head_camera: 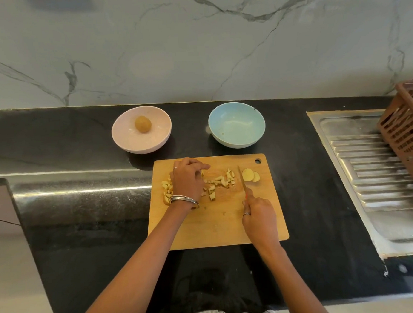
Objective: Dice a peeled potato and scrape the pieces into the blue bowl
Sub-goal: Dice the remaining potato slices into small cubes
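two bowls (237, 124), two potato slices (250, 175)

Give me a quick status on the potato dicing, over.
Right hand grips knife; left hand curled over potato pieces on cutting board. Two slices uncut. Blue bowl empty, path clear.

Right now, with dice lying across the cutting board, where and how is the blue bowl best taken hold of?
Probably by the near rim of the blue bowl, reached from the cutting board side: it sits upright and open, just beyond the board's far edge. The left hand seems freer; the right hand grips the knife.
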